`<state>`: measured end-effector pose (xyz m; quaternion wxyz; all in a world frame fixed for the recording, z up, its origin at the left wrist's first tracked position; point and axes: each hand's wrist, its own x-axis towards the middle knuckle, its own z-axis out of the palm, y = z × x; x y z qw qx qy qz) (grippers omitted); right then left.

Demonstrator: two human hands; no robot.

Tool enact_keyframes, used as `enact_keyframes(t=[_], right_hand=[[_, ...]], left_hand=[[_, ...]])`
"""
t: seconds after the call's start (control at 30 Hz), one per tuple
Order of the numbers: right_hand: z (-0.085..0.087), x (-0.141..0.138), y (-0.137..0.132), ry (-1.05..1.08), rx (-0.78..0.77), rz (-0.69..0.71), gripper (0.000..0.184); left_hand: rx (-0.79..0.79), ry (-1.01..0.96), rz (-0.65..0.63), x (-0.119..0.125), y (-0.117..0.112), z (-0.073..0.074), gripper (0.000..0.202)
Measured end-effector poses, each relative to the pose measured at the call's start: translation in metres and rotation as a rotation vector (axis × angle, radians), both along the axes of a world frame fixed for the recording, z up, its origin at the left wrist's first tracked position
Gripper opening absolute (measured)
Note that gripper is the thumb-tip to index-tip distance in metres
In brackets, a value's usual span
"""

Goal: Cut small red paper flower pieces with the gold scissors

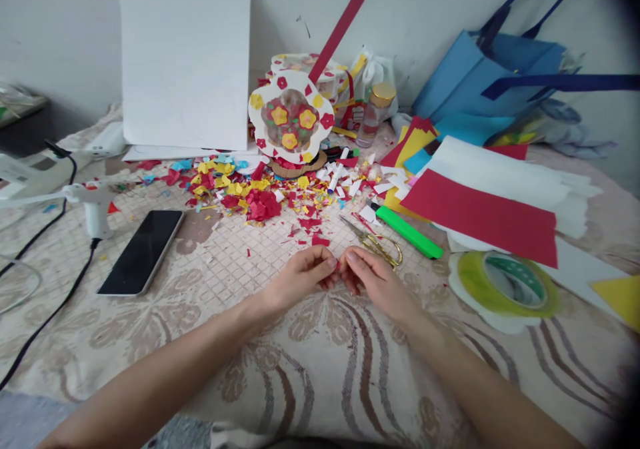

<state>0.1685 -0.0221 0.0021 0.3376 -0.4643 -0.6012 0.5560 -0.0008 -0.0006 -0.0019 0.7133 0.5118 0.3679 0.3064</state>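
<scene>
My left hand (315, 267) and my right hand (367, 274) meet above the patterned tablecloth, thumbs and fingertips pinched together. Between them shows a tiny bit of red paper (338, 265), mostly hidden by the fingers. Just beyond my right hand lie gold-handled scissors (379, 244), and past them a green utility knife (410, 232). Scraps of red, yellow, white and blue paper (240, 186) are heaped farther back. Behind the heap stands a white flower-shaped paper piece (257, 126) decorated with red and yellow flowers, a red strip (343, 26) rising from behind it.
On the left are a black-screened phone (143, 252), a white glue gun (95, 209) and cables. At right lie red paper (485, 212), white sheets and a tape roll (473, 282). A white board (185, 69), a gold-capped jar (373, 116) and a blue bag (460, 69) stand behind.
</scene>
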Motion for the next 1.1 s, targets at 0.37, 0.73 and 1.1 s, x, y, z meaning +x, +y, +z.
enact_keyframes(t=[0.37, 0.73, 1.1], right_hand=[[0.001, 0.001, 0.001, -0.079, 0.077, -0.049, 0.025], [0.0, -0.002, -0.001, -0.286, 0.294, -0.052, 0.026], [0.002, 0.039, 0.018, -0.795, 0.446, -0.229, 0.017]], left_hand=[[-0.048, 0.001, 0.032, 0.003, 0.0, -0.005, 0.031], [0.029, 0.111, 0.034, 0.002, -0.003, -0.001, 0.025], [-0.007, 0.1, 0.088, 0.002, 0.002, -0.004, 0.027]])
